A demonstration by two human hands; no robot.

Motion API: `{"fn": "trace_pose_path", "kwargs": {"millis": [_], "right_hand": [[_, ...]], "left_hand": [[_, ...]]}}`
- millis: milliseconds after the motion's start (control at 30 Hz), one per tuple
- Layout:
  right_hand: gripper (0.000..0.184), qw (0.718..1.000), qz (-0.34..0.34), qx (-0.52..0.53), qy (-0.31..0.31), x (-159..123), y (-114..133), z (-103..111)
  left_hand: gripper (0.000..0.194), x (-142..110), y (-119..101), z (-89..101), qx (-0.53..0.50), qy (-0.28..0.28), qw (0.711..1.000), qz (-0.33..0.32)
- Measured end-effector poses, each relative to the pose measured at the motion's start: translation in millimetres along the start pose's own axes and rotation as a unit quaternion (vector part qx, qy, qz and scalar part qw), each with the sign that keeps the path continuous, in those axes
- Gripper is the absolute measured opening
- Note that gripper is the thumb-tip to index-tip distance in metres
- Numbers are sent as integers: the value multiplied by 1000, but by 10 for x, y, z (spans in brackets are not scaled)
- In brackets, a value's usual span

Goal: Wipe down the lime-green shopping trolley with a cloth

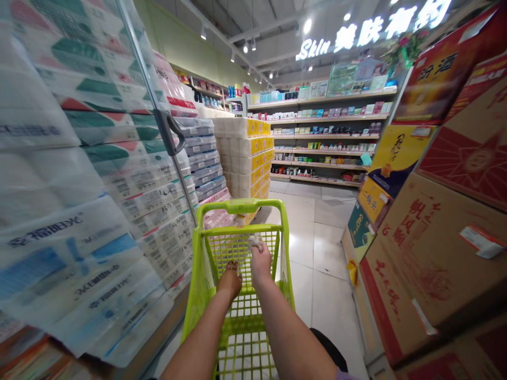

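A lime-green plastic shopping basket cart (239, 229) stands in front of me, with latticed walls and floor. Over its interior, my right hand (261, 264) is closed round a small crumpled whitish wad (255, 242), perhaps tissue or cloth, which sticks out above the fingers. To its left and a little lower, my left hand (231, 279) has its fingers curled in, with a ring on one finger; anything inside them is hidden. A grey metal pole with a dark grip (169, 132) rises from the cart's left side and leans left. No goods show in the basket.
Stacked toilet-paper packs (99, 274) line the left side. Yellow-and-white paper packs (253, 150) are piled ahead. Cardboard cartons (420, 237) are stacked close on the right. Shelves (325, 137) of small boxed goods cross the back under a lit sign. Pale floor tiles (304, 243) run between.
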State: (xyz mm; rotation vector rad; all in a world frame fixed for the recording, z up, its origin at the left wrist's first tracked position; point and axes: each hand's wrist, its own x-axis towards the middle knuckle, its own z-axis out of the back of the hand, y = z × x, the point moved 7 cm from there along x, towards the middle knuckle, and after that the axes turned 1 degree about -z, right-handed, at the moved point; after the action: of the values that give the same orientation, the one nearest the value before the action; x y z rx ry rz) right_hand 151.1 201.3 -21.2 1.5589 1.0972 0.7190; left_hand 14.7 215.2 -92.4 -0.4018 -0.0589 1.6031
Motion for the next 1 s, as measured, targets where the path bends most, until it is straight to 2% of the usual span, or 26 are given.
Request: {"fn": "trace_pose_path", "kwargs": {"millis": [233,367,467,533,633,700,867,1000], "right_hand": [[38,996,40,-74,9,-36,75,-12],[42,970,145,-197,1,-78,269,31],[47,915,241,-322,26,-181,311,-24],[49,867,267,-414,81,-265,191,-117],[49,804,265,-510,152,-385,-40,-196],[49,783,258,-541,167,-449,-97,-178],[55,731,226,-604,224,-647,32,-25],[56,658,191,-666,294,-982,119,170]], "left_hand": [[46,-262,-29,187,59,-8,998,7],[39,-465,-59,305,83,-13,996,-2],[37,-633,-85,378,93,-12,996,-3],[37,-747,-110,434,95,-16,995,-9],[37,-899,-158,525,91,-25,995,-30],[37,-977,-194,574,88,-30,995,-46],[37,-1073,-280,622,81,-33,994,-60],[32,-1108,-348,620,75,-29,995,-66]]}}
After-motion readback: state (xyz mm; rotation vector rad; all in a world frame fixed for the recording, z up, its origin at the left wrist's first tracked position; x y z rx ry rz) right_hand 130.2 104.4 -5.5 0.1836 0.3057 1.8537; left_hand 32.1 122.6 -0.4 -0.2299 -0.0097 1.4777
